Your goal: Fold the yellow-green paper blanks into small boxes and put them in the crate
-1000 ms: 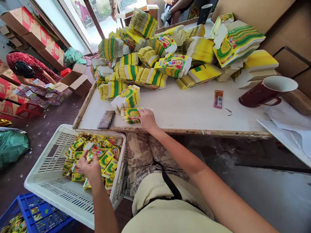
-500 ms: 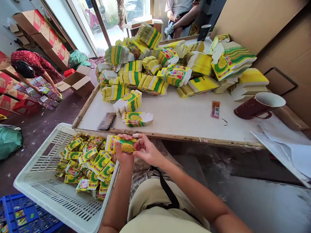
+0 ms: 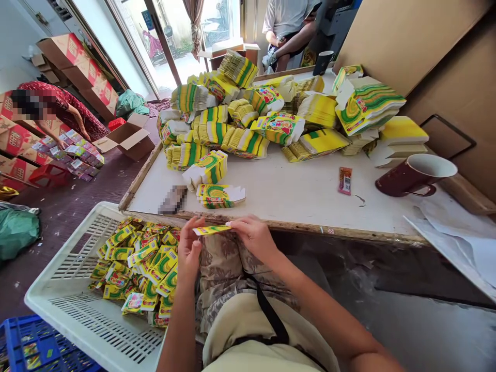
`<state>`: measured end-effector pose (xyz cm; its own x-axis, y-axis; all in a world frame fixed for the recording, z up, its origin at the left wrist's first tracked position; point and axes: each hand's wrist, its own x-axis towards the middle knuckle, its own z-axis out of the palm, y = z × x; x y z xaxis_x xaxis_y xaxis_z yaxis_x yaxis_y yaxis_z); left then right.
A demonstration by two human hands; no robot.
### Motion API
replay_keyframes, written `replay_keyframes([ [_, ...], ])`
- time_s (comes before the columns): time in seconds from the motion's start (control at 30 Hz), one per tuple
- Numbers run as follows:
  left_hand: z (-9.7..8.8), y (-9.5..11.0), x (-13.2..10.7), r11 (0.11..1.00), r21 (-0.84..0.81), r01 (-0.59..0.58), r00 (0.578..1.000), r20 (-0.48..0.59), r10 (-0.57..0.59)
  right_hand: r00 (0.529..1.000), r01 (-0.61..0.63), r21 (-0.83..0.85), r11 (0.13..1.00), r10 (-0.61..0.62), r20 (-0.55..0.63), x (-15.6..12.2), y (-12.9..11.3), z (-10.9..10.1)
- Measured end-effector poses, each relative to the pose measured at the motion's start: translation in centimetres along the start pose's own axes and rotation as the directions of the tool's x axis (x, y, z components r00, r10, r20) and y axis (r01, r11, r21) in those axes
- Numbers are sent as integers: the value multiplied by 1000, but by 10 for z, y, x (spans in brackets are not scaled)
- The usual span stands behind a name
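Note:
My left hand and my right hand pinch the two ends of one flat yellow-green carton blank, held level over my lap just below the table's front edge. A short stack of the same flat cartons lies on the table right behind it. To my left a white plastic basket holds several small yellow-green packets. Large bundles of flat cartons are heaped across the far side of the table.
A dark red mug and a small orange sachet sit on the table at right, with white sheets near the corner. A blue crate stands at bottom left. One person bends over boxes at left; another sits beyond the table.
A second ago my right hand lay on the carton stack and my left was in the basket. Both hands came together over my lap, and the carton now lies flat between them.

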<state>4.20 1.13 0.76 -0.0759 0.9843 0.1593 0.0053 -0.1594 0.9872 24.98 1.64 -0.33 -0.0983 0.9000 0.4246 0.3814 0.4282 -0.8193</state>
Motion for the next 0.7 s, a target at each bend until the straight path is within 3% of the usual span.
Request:
replay_keyframes([
  [0.07, -7, 10, 3, 987, 147, -64, 982, 187, 36, 984, 168, -145, 975, -159, 77, -1, -3, -7],
  [0.13, -7, 17, 3, 936, 340, -90, 924, 379, -49, 933, 338, -154, 929, -308, 189, -5, -9, -7],
  [0.2, 0, 18, -3, 880, 467, -91, 878, 454, -150, 909, 399, -114, 910, -377, 179, -10, -16, -2],
  [0.27, 10, 14, -11, 834, 546, -80, 904, 392, -170, 956, 290, -83, 953, -293, -21, -14, -20, 4],
  [0.33, 18, 8, -20, 793, 601, -100, 956, 278, -91, 977, 78, 48, 996, -67, -202, -15, -20, 10],
  [0.37, 21, 6, -24, 777, 615, -135, 968, 249, -29, 978, -25, 157, 987, 57, -201, -15, -20, 13],
  [0.47, 26, 2, -30, 725, 607, -327, 941, 283, 188, 957, -288, 426, 857, 266, 111, -13, -17, 17],
  [0.57, 27, 2, -30, 681, 557, -474, 876, 377, 301, 893, -424, 517, 744, 249, 375, -14, -17, 17],
  [0.63, 27, 2, -31, 703, 535, -469, 868, 427, 254, 884, -422, 541, 728, 198, 423, -18, -19, 16],
  [0.7, 27, 2, -31, 745, 524, -413, 876, 451, 168, 910, -337, 510, 791, 136, 391, -24, -21, 15],
])
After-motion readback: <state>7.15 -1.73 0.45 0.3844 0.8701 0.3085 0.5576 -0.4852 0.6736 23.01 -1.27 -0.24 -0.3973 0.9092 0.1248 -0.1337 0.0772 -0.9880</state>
